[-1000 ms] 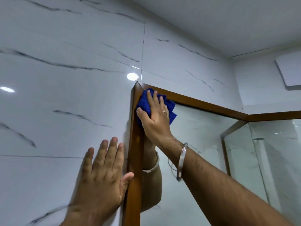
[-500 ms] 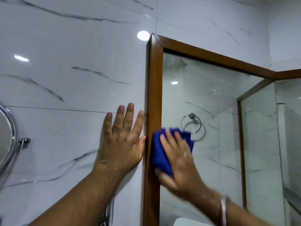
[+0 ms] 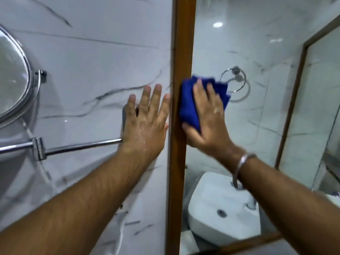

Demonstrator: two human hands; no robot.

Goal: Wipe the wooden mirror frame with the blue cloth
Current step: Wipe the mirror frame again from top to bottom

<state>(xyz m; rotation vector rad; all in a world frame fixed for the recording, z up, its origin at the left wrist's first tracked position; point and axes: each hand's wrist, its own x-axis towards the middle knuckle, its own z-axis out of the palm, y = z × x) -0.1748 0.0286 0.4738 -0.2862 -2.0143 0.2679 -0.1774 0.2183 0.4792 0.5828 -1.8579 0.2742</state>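
The wooden mirror frame (image 3: 184, 43) runs as a brown vertical strip down the middle of the view, with its bottom rail at the lower right. My right hand (image 3: 207, 122) presses the folded blue cloth (image 3: 188, 105) flat against the frame's left upright and the edge of the glass. The cloth pokes out above and to the left of my fingers. My left hand (image 3: 145, 124) lies flat on the marble wall just left of the frame, fingers spread and pointing up, holding nothing.
A round chrome mirror (image 3: 14, 80) on an extending arm (image 3: 73, 147) juts from the wall at left, its arm ending behind my left hand. The mirror glass reflects a white basin (image 3: 217, 203) and a towel ring (image 3: 237, 80).
My right hand has slid the cloth down the left upright from the top corner to mid-height. My view has dropped with it. My left hand stays flat on the wall beside the frame.
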